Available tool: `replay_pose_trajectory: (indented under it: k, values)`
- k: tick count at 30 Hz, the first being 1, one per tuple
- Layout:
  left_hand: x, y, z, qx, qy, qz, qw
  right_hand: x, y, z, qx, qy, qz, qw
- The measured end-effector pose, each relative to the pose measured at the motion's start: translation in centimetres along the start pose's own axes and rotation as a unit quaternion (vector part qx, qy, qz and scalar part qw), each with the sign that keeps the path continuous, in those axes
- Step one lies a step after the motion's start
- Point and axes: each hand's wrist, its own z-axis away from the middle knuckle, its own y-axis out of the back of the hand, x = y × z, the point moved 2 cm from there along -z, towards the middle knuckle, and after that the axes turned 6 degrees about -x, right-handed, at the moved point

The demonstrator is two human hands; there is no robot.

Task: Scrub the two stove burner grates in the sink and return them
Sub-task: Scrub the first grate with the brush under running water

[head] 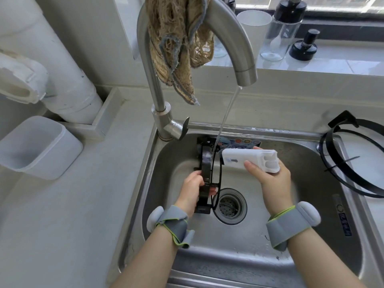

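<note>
We are scrubbing one burner grate [205, 163] under running water [227, 113].
At frame centre our left hand [193, 188] grips it on edge in the sink [311, 163]. Our right hand [274, 179] clasps a white scrubber [249, 160] just beside it, which we judge must next press along the ring. The second grate [345, 118] waits at right, and a rag [176, 48] dangles from the faucet [232, 38] above.

1. We are seeing print on the colourful packet [239, 142] at the back of the stainless steel sink [259, 129], too blurred to read.
2. We are finding the dark rim sticker [344, 224] equally illegible.
</note>
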Motion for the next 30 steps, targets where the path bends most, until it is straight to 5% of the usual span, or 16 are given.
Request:
replay_pose_trajectory:
  k: [3, 8, 17, 20, 23, 30]
  values:
    - [-1.0, 0.2, -0.3, 0.009, 0.011, -0.013, 1.0, -0.8, 0.5, 0.4, 0.0, 0.004, 0.01, 1.0]
    - [-2.2, 0.4, -0.4, -0.002, 0.014, -0.06, 0.998, -1.2, -2.0, 0.6, -0.119, 0.032, 0.139, 0.983]
    - [-3.1, 1.9, 0.1, -0.022, 0.065, -0.129, 0.989, 0.4, -3.4, -4.5, -0.041, 0.015, 0.263, 0.964]
    - [-1.7, 1.9, -1.1, 0.004, 0.095, -0.301, 0.949, 0.8, -3.7, -4.2, 0.003, 0.027, 0.288, 0.957]
    - [0.4, 0.5, -1.8, 0.058, 0.024, -0.39, 0.919, 0.7, -4.5, -3.9, -0.014, 0.032, 0.305, 0.952]
    - [0.2, -1.3, -3.0, -0.006, -0.003, -0.42, 0.907, -0.6, -5.0, -5.9, -0.061, 0.055, 0.358, 0.93]
